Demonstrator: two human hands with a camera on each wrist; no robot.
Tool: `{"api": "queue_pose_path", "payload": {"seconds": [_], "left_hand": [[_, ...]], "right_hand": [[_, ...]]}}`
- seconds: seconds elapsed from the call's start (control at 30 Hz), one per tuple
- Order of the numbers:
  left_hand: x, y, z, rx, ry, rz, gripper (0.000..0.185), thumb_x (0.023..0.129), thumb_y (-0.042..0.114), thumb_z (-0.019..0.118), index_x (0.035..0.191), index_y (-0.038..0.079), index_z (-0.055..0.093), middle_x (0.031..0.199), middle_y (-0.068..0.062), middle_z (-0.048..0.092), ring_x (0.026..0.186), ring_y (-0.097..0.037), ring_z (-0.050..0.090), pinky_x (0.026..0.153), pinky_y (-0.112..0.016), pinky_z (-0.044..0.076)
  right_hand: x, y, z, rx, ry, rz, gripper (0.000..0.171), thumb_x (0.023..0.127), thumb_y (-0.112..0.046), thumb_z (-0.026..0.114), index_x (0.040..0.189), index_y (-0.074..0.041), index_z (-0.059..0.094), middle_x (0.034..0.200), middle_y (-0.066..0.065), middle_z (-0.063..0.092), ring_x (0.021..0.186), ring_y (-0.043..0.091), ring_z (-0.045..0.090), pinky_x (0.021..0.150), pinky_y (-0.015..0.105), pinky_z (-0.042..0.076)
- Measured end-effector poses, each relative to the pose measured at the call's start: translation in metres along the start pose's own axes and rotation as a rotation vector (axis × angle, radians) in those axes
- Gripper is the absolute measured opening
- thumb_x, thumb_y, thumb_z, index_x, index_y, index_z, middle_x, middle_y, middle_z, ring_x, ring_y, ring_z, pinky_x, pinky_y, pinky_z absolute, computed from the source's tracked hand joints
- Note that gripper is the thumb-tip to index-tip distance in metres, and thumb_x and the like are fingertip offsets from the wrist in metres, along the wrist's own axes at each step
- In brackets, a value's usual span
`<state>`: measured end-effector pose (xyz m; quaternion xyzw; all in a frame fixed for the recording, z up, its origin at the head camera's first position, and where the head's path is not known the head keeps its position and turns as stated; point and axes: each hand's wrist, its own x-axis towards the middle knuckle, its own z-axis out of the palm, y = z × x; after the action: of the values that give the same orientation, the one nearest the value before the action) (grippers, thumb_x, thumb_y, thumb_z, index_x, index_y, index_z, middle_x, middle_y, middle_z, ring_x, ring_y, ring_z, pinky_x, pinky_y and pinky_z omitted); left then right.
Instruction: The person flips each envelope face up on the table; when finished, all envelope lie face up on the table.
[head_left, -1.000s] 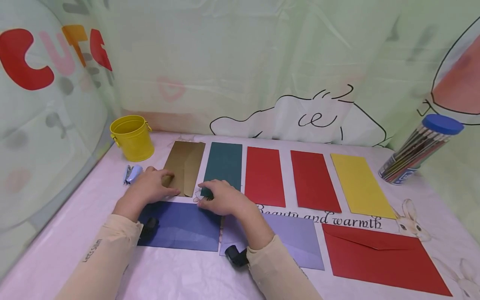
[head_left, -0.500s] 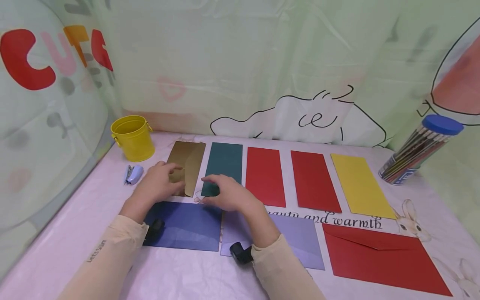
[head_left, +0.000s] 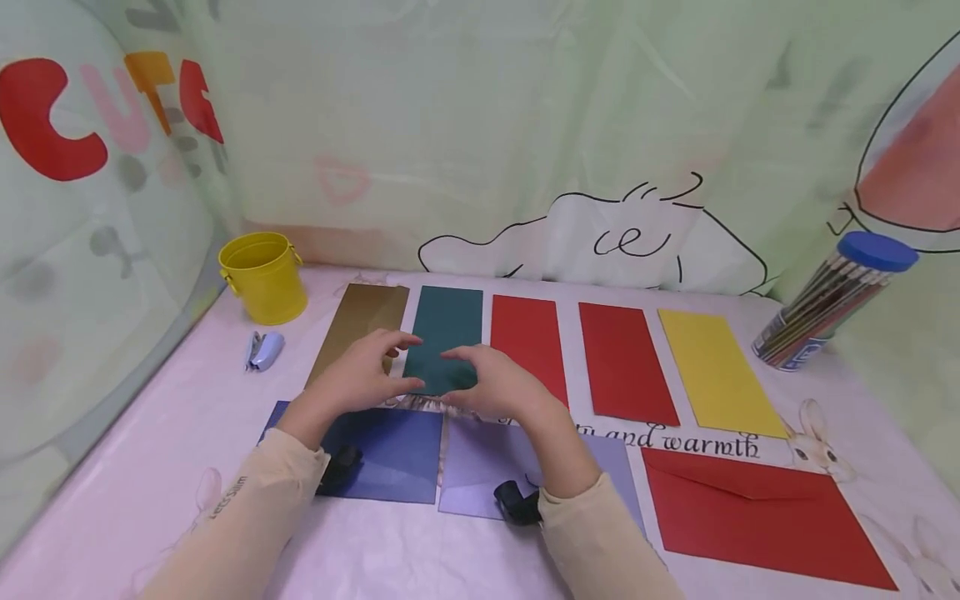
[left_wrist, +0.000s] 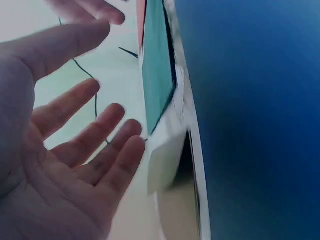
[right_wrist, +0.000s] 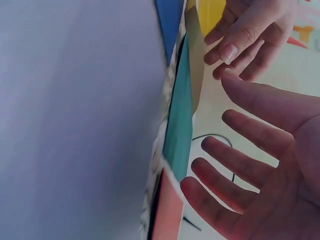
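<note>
Since the earlier frames, both hands had lifted and moved from the gold envelope (head_left: 358, 327) to above the near end of the dark green envelope (head_left: 442, 339). The left hand (head_left: 365, 377) and the right hand (head_left: 496, 386) faced each other, fingers spread and relaxed, holding nothing. They hid the green envelope's near edge. The right forearm cut the tablecloth print; only "and warmth" (head_left: 684, 443) was readable beside it.

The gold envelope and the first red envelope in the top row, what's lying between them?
The dark green envelope lies between the gold envelope and the red envelope, seen in the head view.
</note>
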<state>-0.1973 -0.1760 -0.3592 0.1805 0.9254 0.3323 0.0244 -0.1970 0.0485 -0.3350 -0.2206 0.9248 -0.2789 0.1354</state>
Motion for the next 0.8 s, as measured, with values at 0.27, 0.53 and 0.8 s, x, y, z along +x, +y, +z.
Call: {"api": "queue_pose_path", "payload": {"seconds": [0.27,0.53,0.8], "left_hand": [[0.012,0.001,0.016,0.053,-0.077,-0.063,0.071,0.081,0.033,0.084,0.14,0.007,0.057,0.139,-0.02,0.05,0.126,-0.037,0.049,0.105,-0.055,0.041],[0.01,0.004,0.017,0.114,-0.105,-0.087,0.068,0.083,0.033,0.083,0.14,0.006,0.058,0.146,-0.023,0.044,0.134,-0.04,0.041,0.108,-0.056,0.036],[0.01,0.01,0.018,0.164,-0.126,-0.108,0.061,0.085,0.033,0.082,0.136,0.005,0.063,0.14,-0.02,0.049,0.13,-0.039,0.043,0.108,-0.054,0.037]], "right_hand": [[-0.001,0.015,0.0,-0.005,-0.001,0.051,0.06,0.086,-0.021,0.08,0.141,-0.012,0.059,0.11,0.009,0.065,0.097,0.023,0.061,0.08,0.038,0.055],[0.001,0.021,0.0,0.0,-0.01,0.071,0.052,0.086,-0.019,0.08,0.134,-0.005,0.064,0.08,0.004,0.059,0.068,0.017,0.057,0.062,0.029,0.05],[0.001,0.024,0.0,-0.025,0.013,0.059,0.05,0.084,-0.015,0.082,0.13,-0.002,0.067,0.113,0.011,0.065,0.092,0.023,0.062,0.077,0.034,0.056]]}}
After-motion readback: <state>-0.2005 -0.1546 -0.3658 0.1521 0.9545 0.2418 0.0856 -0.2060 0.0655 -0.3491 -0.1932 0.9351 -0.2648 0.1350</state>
